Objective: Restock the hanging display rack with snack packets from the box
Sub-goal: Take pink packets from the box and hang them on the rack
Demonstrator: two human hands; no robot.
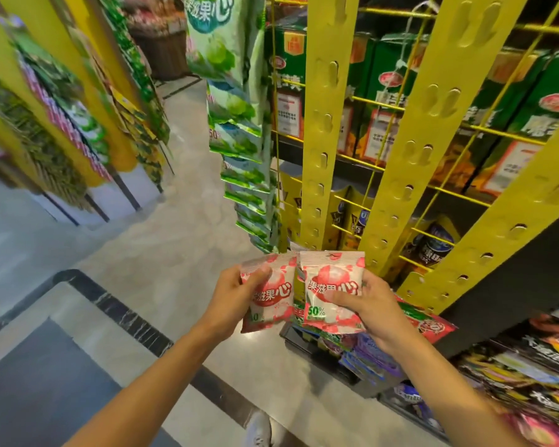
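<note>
Head view, looking down an aisle, and both hands are working in front of the hanging display rack (328, 130). The left hand (236, 298) is gripping a red-and-white snack packet (270, 295), thumb lying across its upper left corner, fingers curled behind it. The right hand (367, 309) is pinching a second matching packet (331, 291), thumb pressing on the printed front, fingers wrapped round the back. The two packets are sitting side by side, edges overlapping in the middle, both upright with the print facing the camera, just below the foot of the rack.

The rack itself is showing three yellow strips with rows of empty hook tabs, slanting up over a yellow wire grid (381, 104). Behind that grid, green cartons (391, 91) are standing on the upper shelf and dark tubs (433, 246) are sitting lower down. To the left of the bare strips, a column of green packets (236, 117) is hanging, packed from top to near the bottom.

Under the right hand, a low display tray (307, 341) is holding mixed packets in red, green, blue and purple, lying flat and overlapping. Further right, more dark and yellow packets (530, 366) are filling the shelf edge. A white shoe (259, 429) is showing on the tiled floor (162, 259) at the bottom. The box is not something I can pick out from here.
</note>
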